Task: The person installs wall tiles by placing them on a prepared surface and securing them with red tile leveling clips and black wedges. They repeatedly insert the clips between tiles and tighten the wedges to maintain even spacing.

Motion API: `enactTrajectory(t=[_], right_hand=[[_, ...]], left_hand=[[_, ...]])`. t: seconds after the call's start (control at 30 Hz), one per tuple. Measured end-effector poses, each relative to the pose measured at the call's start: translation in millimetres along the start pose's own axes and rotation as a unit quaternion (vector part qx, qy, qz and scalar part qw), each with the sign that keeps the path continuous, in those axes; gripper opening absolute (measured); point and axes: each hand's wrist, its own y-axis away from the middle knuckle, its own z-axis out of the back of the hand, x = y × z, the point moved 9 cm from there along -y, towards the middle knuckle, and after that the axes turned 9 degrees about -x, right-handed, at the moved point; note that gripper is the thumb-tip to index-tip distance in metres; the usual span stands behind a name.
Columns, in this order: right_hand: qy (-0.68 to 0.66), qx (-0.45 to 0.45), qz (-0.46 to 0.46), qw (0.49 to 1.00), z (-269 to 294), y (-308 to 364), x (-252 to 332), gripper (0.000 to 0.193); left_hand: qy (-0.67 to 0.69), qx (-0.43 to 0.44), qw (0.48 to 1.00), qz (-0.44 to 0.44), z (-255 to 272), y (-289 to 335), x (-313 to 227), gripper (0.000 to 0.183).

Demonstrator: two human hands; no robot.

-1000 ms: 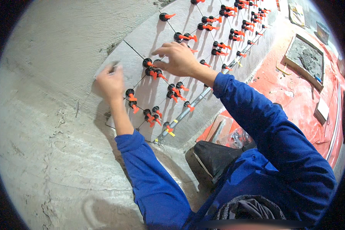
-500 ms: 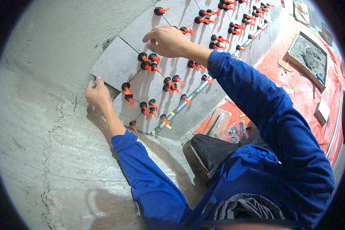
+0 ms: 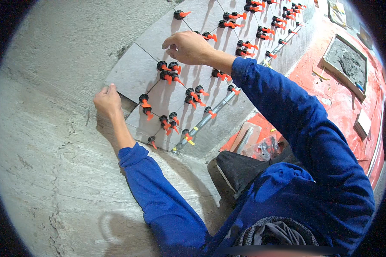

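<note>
A pale grey wall tile (image 3: 131,70) lies at the left end of a tiled surface. At its lower left corner, my left hand (image 3: 108,103) is closed, thumb and fingers pressed against the edge. Just beside that hand a dark gap (image 3: 128,104) shows under the tile's lower edge. Over the tile's upper right part is my right hand (image 3: 189,48), its fingers loosely bent and apart, with nothing visible in them. Whether it touches the surface I cannot tell. Black round levelling clips with orange handles (image 3: 164,70) stand in the joints between the hands.
Bare grey plaster (image 3: 73,55) lies to the left. A metal edge strip (image 3: 210,115) runs along the tiles' right side. Beyond it, red sheeting (image 3: 304,81) carries a tray of grey mortar (image 3: 346,64), a pale block (image 3: 363,124) and a clear plastic bag (image 3: 266,147).
My left hand has shifted slightly up and left along the tile's corner. The right hand has kept its place over the tiles. The whole view has moved a little.
</note>
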Motion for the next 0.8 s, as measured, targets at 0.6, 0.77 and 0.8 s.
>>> enactTrajectory(t=[0.6,0.77,0.8], right_hand=[[0.002,0.026,-0.003,1.0,16.3,54.0,-19.7,0.024],[-0.018,0.03,-0.02,0.999,21.8,77.4,-17.8,0.02],[-0.022,0.022,-0.008,0.999,21.5,80.1,-12.8,0.02]], left_hand=[[0.005,-0.021,0.998,-0.053,8.0,16.5,-15.1,0.026],[0.005,-0.02,0.999,-0.05,7.5,19.3,-18.5,0.024],[0.007,-0.034,0.997,-0.065,8.6,20.0,-21.2,0.025]])
